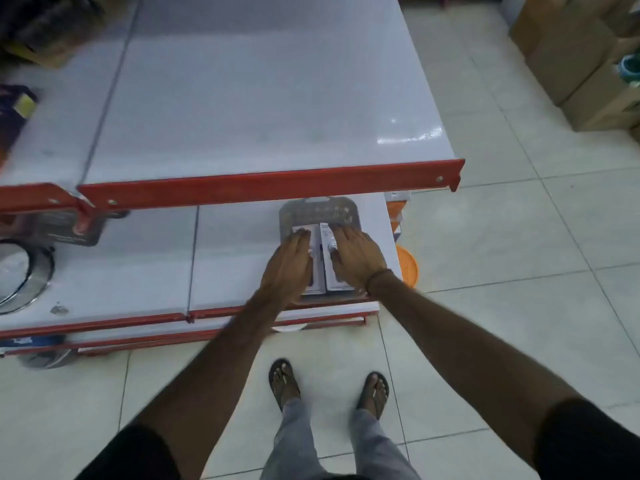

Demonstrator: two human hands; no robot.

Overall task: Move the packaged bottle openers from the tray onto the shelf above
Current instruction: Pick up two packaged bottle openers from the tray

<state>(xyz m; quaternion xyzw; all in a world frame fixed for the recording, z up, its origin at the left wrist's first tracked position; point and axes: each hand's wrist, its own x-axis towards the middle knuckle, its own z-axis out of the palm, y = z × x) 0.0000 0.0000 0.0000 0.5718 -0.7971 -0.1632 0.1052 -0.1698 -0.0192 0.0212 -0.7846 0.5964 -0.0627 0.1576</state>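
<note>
A grey tray (pixel 317 211) lies on the lower shelf (pixel 138 271), near that shelf's right end. On it lie white packaged bottle openers (pixel 328 258) in two side-by-side stacks. My left hand (pixel 289 268) rests flat on the left stack with its fingers together. My right hand (pixel 356 258) lies on the right stack, thumb on the package face. Whether either hand grips a package is unclear. The upper shelf (pixel 263 98) with a red front lip juts out above and behind the tray.
A round metal pan (pixel 20 271) sits on the lower shelf at left. Dark packaged goods (pixel 14 112) occupy the upper shelf's left end. An orange round item (pixel 408 268) lies by the shelf's right side. Cardboard boxes (pixel 568 57) stand on the tiled floor at right.
</note>
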